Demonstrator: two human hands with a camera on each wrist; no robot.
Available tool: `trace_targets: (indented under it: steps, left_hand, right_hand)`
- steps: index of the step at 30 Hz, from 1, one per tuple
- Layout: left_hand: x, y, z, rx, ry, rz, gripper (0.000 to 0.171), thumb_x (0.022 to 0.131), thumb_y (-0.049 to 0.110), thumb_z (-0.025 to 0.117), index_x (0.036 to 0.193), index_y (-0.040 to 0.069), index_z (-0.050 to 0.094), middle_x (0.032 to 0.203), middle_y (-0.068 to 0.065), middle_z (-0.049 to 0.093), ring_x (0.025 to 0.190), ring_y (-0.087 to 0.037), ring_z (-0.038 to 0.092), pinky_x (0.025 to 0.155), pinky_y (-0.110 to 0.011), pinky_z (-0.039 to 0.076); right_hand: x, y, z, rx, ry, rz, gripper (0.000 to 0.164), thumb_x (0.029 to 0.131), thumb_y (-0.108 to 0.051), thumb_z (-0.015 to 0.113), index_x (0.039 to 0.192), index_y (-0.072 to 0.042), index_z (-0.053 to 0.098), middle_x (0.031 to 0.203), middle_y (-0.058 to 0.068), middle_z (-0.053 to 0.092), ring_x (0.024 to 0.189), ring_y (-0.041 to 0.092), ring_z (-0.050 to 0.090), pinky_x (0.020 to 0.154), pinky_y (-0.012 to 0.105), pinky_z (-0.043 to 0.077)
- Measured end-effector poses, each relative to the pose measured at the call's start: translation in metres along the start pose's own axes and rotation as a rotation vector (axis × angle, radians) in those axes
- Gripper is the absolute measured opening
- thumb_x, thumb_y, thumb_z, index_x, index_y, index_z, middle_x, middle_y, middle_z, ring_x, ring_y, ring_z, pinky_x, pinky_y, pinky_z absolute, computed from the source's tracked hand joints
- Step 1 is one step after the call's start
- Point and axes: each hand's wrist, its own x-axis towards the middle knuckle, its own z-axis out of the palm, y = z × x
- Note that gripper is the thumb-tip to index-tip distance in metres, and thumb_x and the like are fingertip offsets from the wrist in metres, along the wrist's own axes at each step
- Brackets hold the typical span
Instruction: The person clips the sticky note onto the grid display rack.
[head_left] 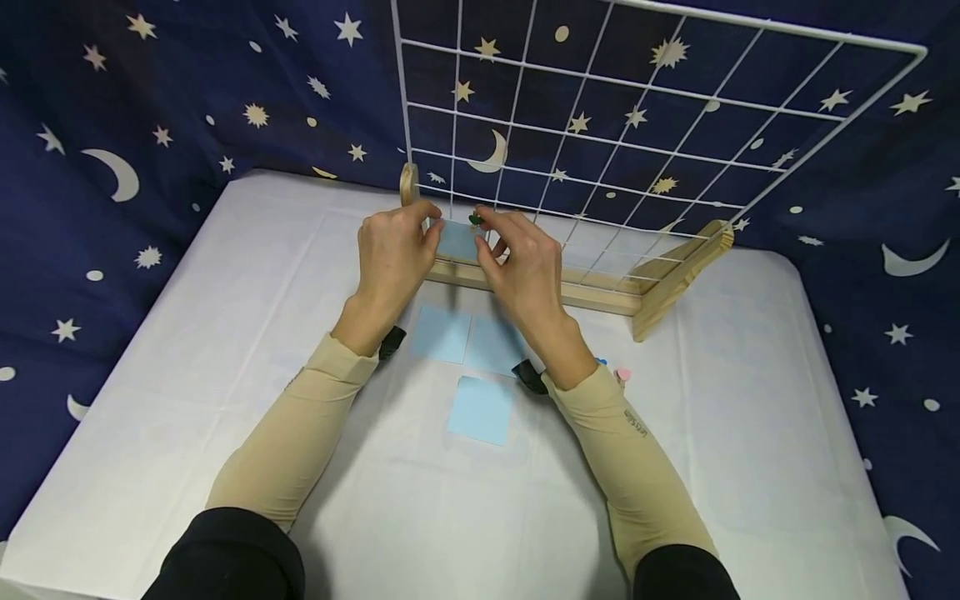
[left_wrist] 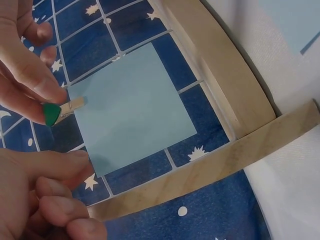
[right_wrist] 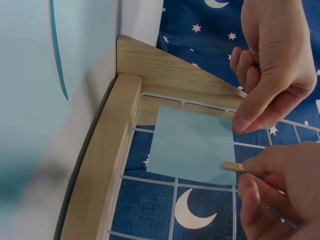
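A square of light blue paper point(head_left: 459, 240) lies against the lower left of a white wire grid point(left_wrist: 114, 30). My left hand point(head_left: 393, 250) pinches one upper corner of it between thumb and forefinger. At the other upper corner, my right hand point(head_left: 525, 257) pinches a small wooden clothespin point(left_wrist: 72, 106) with a green top. The clothespin's jaws lie over the paper's upper edge, as the right wrist view also shows. The paper hangs flat and slightly tilted in front of the wires.
The grid stands in a wooden base point(head_left: 600, 297) with a wooden foot point(head_left: 678, 279) at each end. Three more blue paper squares point(head_left: 481, 411) lie on the white table point(head_left: 360, 500). A pink-topped clip point(head_left: 622, 375) and something blue sit beside my right forearm. A star-patterned curtain point(head_left: 180, 75) hangs behind.
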Motion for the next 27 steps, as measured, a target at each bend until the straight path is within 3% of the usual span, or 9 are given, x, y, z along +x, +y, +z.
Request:
trace_targets:
  steps: [13,20,27]
  left_hand:
    - [-0.008,-0.002,-0.001,-0.041,0.025,0.046,0.004,0.091,0.004,0.076,0.09,0.002,0.079,0.063,-0.011,0.07,0.052,-0.026,0.061,0.052,-0.045,0.047]
    - [-0.017,-0.006,-0.004,-0.078,-0.026,0.069,0.005,0.089,0.001,0.076,0.09,0.004,0.079,0.06,-0.009,0.065,0.052,-0.023,0.057,0.053,-0.042,0.046]
    - [-0.023,-0.008,-0.006,-0.106,-0.105,0.038,0.003,0.091,0.004,0.077,0.09,0.003,0.08,0.059,-0.008,0.063,0.053,-0.024,0.055,0.055,-0.04,0.043]
  right_hand:
    - [-0.011,0.0,-0.019,0.002,0.04,-0.013,0.028,0.092,-0.001,0.076,0.12,-0.002,0.077,0.097,0.011,0.077,0.066,0.019,0.065,0.055,0.031,0.051]
    - [-0.029,0.003,-0.039,-0.006,0.003,0.013,0.024,0.095,-0.004,0.074,0.118,-0.001,0.077,0.097,0.013,0.077,0.067,0.02,0.065,0.056,0.033,0.055]
    - [-0.045,0.013,-0.058,-0.034,-0.023,0.062,0.021,0.097,-0.008,0.072,0.116,-0.002,0.078,0.097,0.012,0.078,0.066,0.022,0.066,0.057,0.033,0.054]
